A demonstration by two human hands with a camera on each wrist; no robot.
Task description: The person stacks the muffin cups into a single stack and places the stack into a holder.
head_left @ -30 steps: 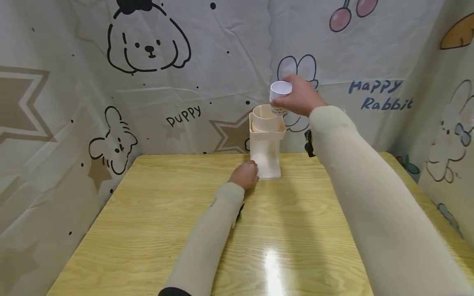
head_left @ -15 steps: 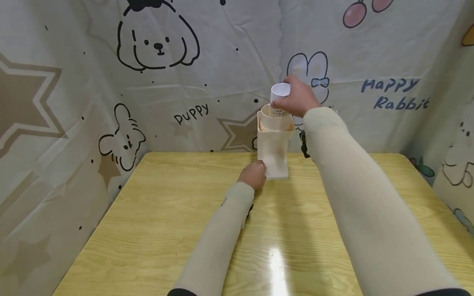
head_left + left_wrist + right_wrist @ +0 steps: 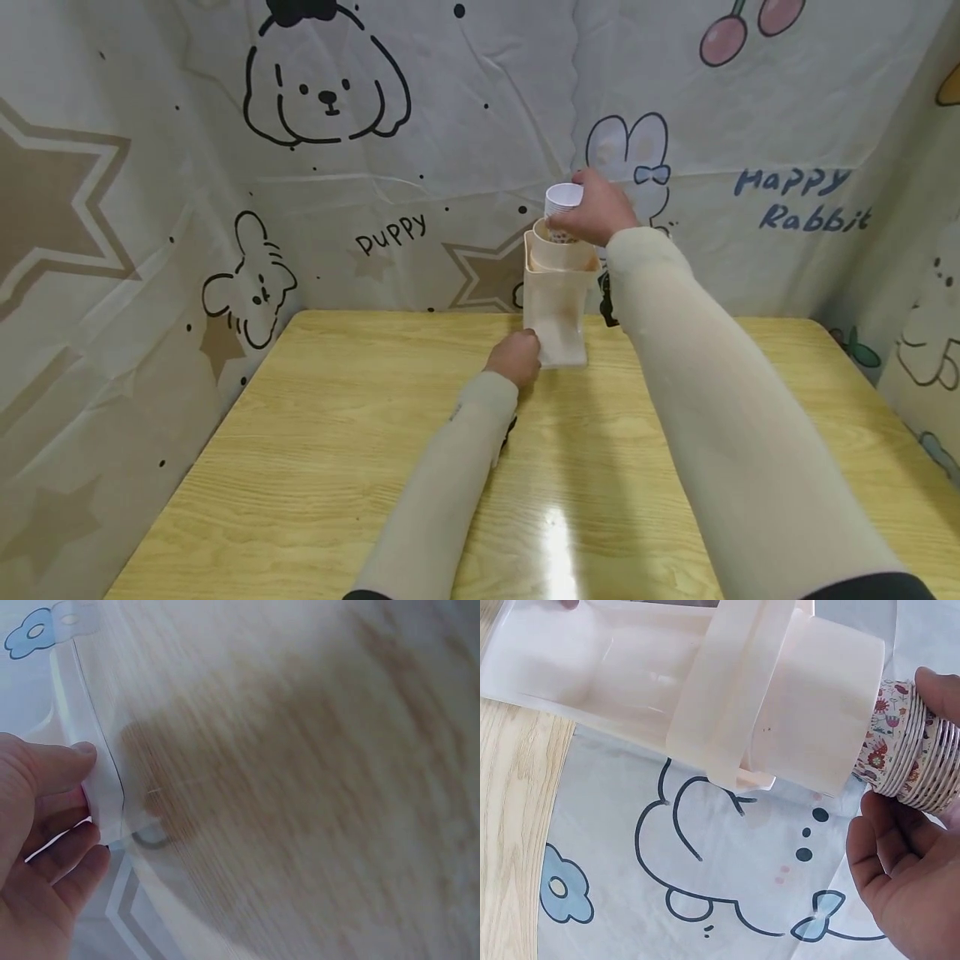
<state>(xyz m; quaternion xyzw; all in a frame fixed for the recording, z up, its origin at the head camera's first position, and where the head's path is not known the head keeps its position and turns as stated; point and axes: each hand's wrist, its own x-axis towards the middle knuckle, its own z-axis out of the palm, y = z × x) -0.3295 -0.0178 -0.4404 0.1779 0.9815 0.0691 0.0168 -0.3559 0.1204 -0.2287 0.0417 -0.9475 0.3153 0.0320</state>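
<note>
A cream plastic cup dispenser stands upright at the table's far edge, with a round tube open at its top. My right hand grips a stack of nested paper cups, mouths up, its lower end inside the tube. Flower prints on the cups show in the right wrist view, where thumb and fingers lie on either side of the stack. Low on the dispenser, my left hand pinches its left edge. The left wrist view shows the thumb on the pale edge, fingers curled behind.
The wood-grain table extends from the dispenser toward me. A printed cloth hangs close behind the dispenser and along both sides.
My right hand has lowered the stack of cups from above the tube's rim, so its bottom now sits inside. My left hand keeps its hold on the dispenser. The head view has shifted slightly.
</note>
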